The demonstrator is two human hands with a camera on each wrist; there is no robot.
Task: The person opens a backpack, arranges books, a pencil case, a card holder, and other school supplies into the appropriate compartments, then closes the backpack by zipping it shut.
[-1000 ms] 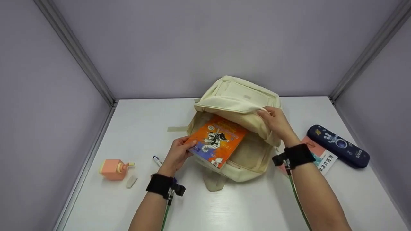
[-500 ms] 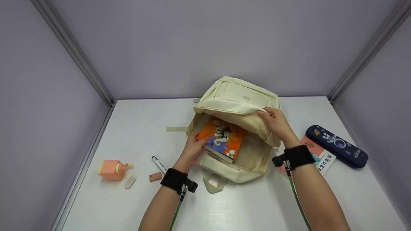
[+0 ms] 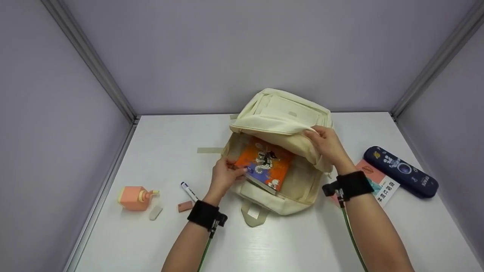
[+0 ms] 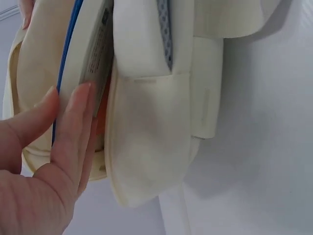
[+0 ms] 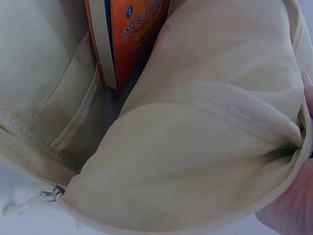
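A cream backpack [image 3: 261,197] lies on the white table, its main compartment gaping. Partly inside is an orange and purple book [image 3: 266,166], also visible in the right wrist view as an orange cover [image 5: 134,41] deep in the lining. My left hand [image 3: 224,175] is at the book's near left corner. In the left wrist view, the straight fingers [image 4: 73,127] touch the page edge, with the thumb beside the blue-edged cover. With my right hand [image 3: 328,145] I pinch the backpack's upper flap [image 3: 280,126] and hold it raised; its fingers are mostly hidden in the right wrist view.
To the left are an orange pump bottle [image 3: 137,198], a whitish eraser [image 3: 155,212], a pinkish-brown block [image 3: 185,206] and a marker [image 3: 189,191]. A navy pencil case [image 3: 401,172] and a pink booklet [image 3: 378,185] lie right of the backpack. Walls stand around the table.
The left hand moved right and carried the book deeper into the backpack, then drew back slightly to the book's corner. My right hand keeps the flap raised in place.
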